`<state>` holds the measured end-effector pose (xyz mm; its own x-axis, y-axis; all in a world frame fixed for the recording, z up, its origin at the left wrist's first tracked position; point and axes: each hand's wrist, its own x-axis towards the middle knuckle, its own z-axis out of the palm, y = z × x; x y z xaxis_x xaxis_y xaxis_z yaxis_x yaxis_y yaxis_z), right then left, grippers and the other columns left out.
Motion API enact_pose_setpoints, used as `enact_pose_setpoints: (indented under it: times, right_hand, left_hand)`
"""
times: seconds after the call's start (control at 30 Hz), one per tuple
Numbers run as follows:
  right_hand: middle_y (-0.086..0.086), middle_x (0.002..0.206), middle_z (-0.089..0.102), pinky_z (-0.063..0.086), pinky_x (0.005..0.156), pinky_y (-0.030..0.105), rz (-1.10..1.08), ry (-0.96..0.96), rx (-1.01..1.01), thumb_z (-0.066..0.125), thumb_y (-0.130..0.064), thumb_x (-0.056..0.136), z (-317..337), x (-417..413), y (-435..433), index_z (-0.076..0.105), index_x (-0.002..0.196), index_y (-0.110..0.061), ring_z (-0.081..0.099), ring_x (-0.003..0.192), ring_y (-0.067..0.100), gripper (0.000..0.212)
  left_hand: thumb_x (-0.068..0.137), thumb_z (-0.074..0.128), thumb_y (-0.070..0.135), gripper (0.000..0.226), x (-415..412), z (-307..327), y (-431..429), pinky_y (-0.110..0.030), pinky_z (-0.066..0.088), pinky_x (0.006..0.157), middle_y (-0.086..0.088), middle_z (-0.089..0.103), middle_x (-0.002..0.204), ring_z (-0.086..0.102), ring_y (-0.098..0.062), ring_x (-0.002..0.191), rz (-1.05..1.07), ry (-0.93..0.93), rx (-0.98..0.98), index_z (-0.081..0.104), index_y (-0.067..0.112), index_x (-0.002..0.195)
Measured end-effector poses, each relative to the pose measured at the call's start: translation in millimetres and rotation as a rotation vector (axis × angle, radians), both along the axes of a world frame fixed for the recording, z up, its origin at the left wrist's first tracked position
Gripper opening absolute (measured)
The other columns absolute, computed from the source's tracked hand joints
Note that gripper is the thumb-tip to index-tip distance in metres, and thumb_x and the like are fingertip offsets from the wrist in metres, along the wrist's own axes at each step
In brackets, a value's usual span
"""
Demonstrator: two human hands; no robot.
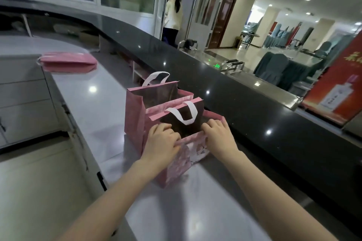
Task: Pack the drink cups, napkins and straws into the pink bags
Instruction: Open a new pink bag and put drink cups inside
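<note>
Okay, both hands are up at the mouth of the near pink bag [182, 160]. My left hand [161, 140] has its fingers curled over the near rim at the left corner, and my right hand [217, 136] does the same at the right corner, so each one grips the paper edge and nothing else. The bag stands upright on the white table [195, 211], tight beside the dark ledge [254, 119], with its white handle [183, 113] flopped across the opening.

The far pink bag [137, 107] stands upright and touches the back of the near one, mouth gaping. Well apart, at the far-left end of the table, there's a flat stack of pink bags [66, 61].

My read is that this is the bag-opening step, spreading the mouth so it holds square. I see no cups, napkins or straws anywhere, and I can't tell whether either bag holds anything, because the insides are dark. Next I'd want the mouth wide and the handle pushed aside, then one hand freed to fetch a cup while the other steadies the rim so the bag doesn't tip.
</note>
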<state>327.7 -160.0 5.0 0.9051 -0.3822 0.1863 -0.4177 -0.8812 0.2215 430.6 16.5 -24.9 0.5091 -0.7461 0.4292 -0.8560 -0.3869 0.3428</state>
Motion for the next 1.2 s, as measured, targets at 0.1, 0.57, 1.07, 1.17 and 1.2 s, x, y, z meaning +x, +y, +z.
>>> enact_pose_setpoints:
  times: [0.1,0.57,1.07,1.17,1.2]
  right_hand:
    - [-0.001,0.105,0.057,0.007,0.120,0.043,0.002,0.009,-0.014,0.056,-0.011,0.087,4,-23,-8,0.063,0.104,-0.017,0.054,0.109,0.021,0.019]
    - [-0.010,0.087,0.068,0.026,0.115,0.049,-0.106,-0.112,0.018,0.073,-0.026,0.084,10,-292,52,0.064,0.093,-0.026,0.066,0.088,0.014,0.013]
    - [-0.002,0.074,0.066,0.047,0.090,0.052,-0.722,-0.343,-0.079,0.080,-0.012,0.073,-13,-728,190,0.066,0.080,-0.017,0.065,0.073,0.025,0.016]
    - [0.000,0.083,0.066,0.043,0.091,0.046,-0.833,-0.363,0.006,0.071,-0.010,0.080,-16,-780,195,0.067,0.089,-0.016,0.062,0.083,0.027,0.011]
    - [0.001,0.084,0.066,0.043,0.089,0.043,-0.860,-0.361,0.016,0.070,-0.008,0.080,-17,-794,195,0.067,0.089,-0.015,0.061,0.084,0.027,0.012]
  left_hand:
    - [0.086,0.068,0.023,0.010,-4,-6,9,-0.036,0.033,0.106,0.005,0.073,0.094,0.049,-0.021,0.126,-0.074,0.006,-0.096,0.075,0.016,0.089]
    - [0.068,0.085,0.008,0.015,-182,-3,12,-0.037,0.053,0.091,0.005,0.074,0.084,0.062,-0.025,0.110,-0.505,0.064,-0.229,0.076,0.015,0.077]
    - [0.066,0.079,-0.011,0.022,-575,-13,6,-0.044,0.053,0.094,-0.008,0.072,0.094,0.055,-0.033,0.123,-1.060,0.047,-0.217,0.070,0.003,0.081]
    - [0.068,0.077,-0.012,0.021,-626,-17,-2,-0.043,0.053,0.092,-0.009,0.071,0.095,0.054,-0.031,0.125,-1.112,0.070,-0.212,0.068,0.002,0.080]
    - [0.069,0.076,-0.012,0.020,-640,-18,-5,-0.043,0.053,0.092,-0.009,0.071,0.095,0.054,-0.031,0.125,-1.123,0.074,-0.209,0.067,0.002,0.080]
